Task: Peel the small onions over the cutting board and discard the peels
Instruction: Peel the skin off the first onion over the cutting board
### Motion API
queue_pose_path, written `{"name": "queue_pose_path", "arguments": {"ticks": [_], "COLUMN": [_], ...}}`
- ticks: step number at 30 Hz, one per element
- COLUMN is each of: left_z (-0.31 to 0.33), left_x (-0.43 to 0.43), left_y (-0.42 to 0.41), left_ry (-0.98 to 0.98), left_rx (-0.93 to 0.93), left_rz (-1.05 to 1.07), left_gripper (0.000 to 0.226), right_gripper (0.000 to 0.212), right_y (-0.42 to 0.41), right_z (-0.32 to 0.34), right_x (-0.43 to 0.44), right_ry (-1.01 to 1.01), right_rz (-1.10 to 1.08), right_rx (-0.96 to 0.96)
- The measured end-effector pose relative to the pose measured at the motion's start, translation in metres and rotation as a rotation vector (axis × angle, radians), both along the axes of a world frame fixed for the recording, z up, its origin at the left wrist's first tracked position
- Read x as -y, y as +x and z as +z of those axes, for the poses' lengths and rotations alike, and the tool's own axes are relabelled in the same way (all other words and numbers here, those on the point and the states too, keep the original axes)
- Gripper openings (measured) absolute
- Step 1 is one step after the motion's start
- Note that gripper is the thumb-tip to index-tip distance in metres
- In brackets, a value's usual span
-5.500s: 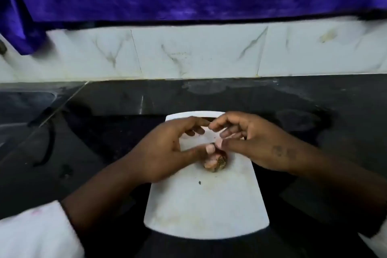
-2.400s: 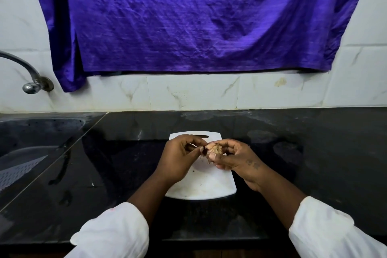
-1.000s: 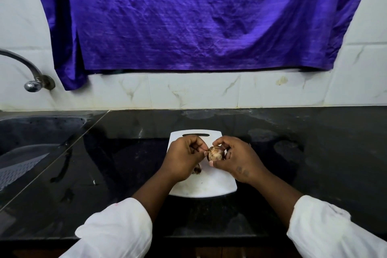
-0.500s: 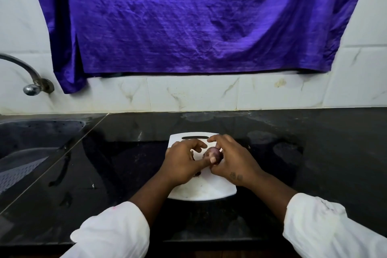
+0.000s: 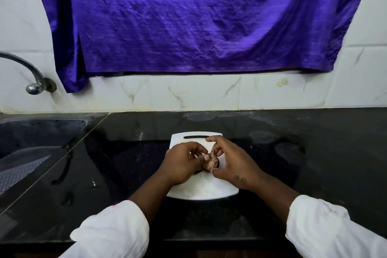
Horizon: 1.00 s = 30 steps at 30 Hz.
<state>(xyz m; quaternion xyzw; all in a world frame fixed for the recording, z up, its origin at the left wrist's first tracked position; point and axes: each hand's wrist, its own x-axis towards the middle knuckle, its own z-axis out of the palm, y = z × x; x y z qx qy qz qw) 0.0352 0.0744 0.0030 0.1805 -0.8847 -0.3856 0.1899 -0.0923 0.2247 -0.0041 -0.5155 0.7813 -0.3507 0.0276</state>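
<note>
- Head view, grip: the right hand (image 5: 232,161) holds the onion (image 5: 211,163) between its thumb underneath and curled fingers on top. The left hand (image 5: 184,165) pinches at the onion's upper left with thumb and fingertips, where a pale flap of skin stands up. I cannot tell whether it has only skin or the bulb too.
- Head view, place: the onion is just above the middle of the board (image 5: 205,191), between the two hands. Whether it touches the board is hidden.
- Risk: the bulb is small and round, so a hard tug on the flap could squeeze it out of the right hand and send it rolling onto the counter (image 5: 314,153).
- Risk: dry skin may tear into scraps rather than come off whole, and bits could drop past the board's edge.
- Risk: a thumbnail pressed too deep could gouge the flesh.
- Count: one onion seen, one board, two hands, one tap (image 5: 33,81), one sink (image 5: 31,142) and one cloth (image 5: 188,16).
- Count: one dark scrap (image 5: 198,172) on the board at the left hand's edge. It could be peel or a second onion.
</note>
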Motion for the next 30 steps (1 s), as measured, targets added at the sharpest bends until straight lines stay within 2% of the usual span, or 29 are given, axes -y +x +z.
{"name": "queue_pose_path", "arguments": {"ticks": [1, 11, 18, 22, 30], "left_z": [0.002, 0.019, 0.036, 0.043, 0.037], "left_x": [0.0, -0.011, -0.019, -0.017, -0.016], "left_y": [-0.001, -0.013, -0.024, -0.027, -0.022], "left_ry": [-0.029, -0.281, -0.48, -0.537, -0.527], "left_rx": [-0.011, 0.048, 0.175, 0.22, 0.173], "left_rz": [0.021, 0.131, 0.123, 0.089, 0.084], "left_gripper": [0.004, 0.012, 0.013, 0.009, 0.011], "right_gripper": [0.082, 0.077, 0.075, 0.077, 0.088], "right_y": [-0.001, -0.002, 0.005, 0.011, 0.015], "right_z": [-0.001, -0.005, -0.003, 0.002, 0.003], "right_x": [0.0, 0.002, 0.004, 0.002, 0.003], "right_ry": [-0.003, -0.088, -0.104, -0.097, -0.095], "right_rz": [0.004, 0.018, -0.005, -0.006, 0.007], "right_rx": [0.019, 0.085, -0.01, -0.063, -0.084]}}
